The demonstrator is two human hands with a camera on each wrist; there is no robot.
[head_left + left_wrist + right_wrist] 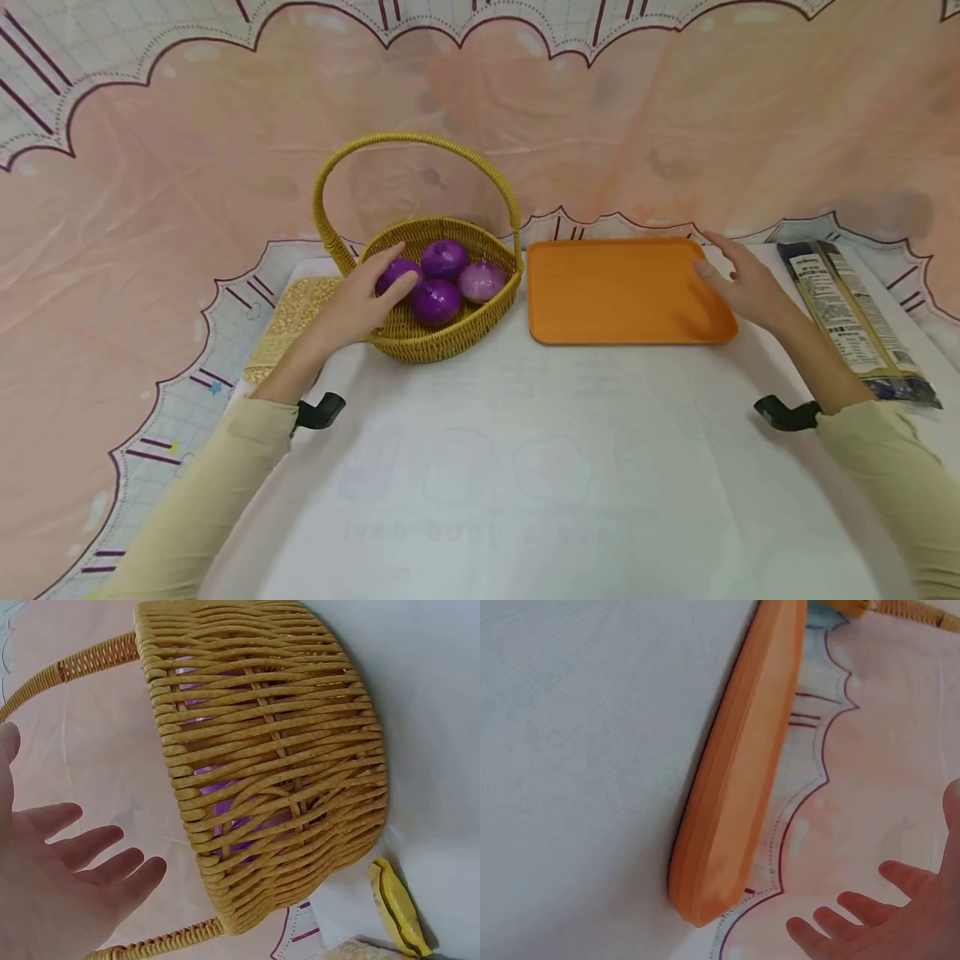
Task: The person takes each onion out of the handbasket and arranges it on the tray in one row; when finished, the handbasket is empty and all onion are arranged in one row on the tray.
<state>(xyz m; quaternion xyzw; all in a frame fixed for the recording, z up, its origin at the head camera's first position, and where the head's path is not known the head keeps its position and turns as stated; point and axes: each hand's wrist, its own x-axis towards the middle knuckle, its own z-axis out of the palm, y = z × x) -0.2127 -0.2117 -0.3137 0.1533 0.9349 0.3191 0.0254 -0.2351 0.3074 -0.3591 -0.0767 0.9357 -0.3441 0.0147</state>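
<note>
A yellow wicker basket (450, 337) with a tall arched handle holds several purple onions (436, 302), one of them paler than the others. Over its left side hovers my left hand (358, 302), fingers extended and thumb apart, partly covering one onion. In the left wrist view the basket's woven wall (270, 750) fills the middle, and nothing is in the left hand (75, 877). My right hand (750, 287) is held above the right end of an orange tray (622, 292), fingers spread and palm bare, as the right wrist view also shows.
A packet of yellowish grains (288, 321) lies left of the basket, partly behind my left forearm. On the right, a dark printed packet (851, 312) lies beside my right forearm. A patterned cloth (637, 133) rises behind the white table (525, 467).
</note>
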